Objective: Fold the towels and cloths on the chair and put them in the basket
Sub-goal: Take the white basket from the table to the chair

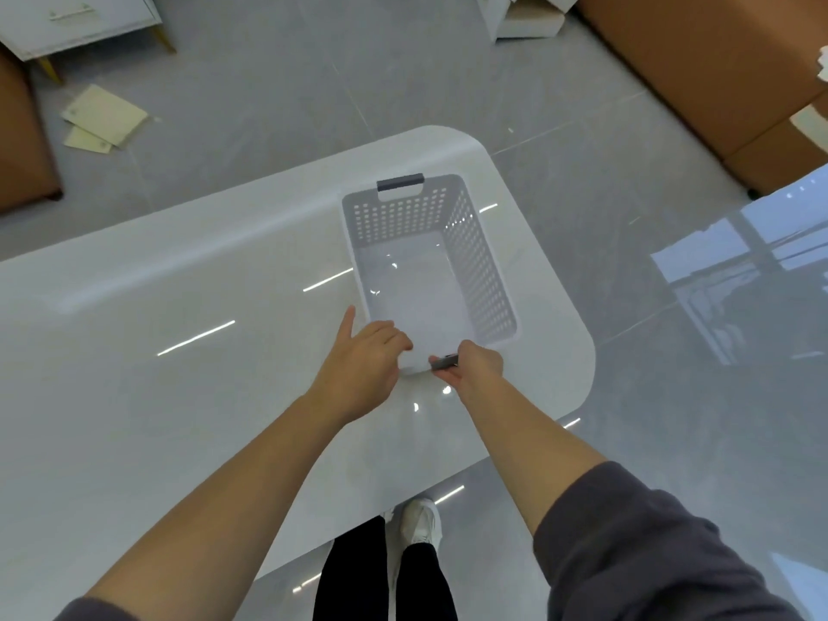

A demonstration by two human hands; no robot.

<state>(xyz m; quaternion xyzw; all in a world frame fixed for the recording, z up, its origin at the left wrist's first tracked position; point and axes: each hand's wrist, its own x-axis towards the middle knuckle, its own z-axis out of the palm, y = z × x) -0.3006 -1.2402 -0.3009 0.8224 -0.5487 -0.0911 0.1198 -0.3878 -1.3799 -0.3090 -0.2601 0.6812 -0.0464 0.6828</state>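
Observation:
A pale grey perforated plastic basket [475, 262] stands on the glossy white table [179, 351], near its right end, with nothing inside it. It has a dark grey handle at the far end and another at the near end. My right hand [475, 365] grips the near dark handle. My left hand [363, 351] holds the basket's near left rim, with fingers curled over the edge and the thumb stretched along the side. No towels, cloths or chair are in view.
Grey tiled floor surrounds the table. Brown upholstered furniture [699, 73] stands at the far right and another brown piece [18, 141] at the far left. A white cabinet [76, 20] and loose pale boards [103, 114] lie at the far left. My legs stand at the table's near edge.

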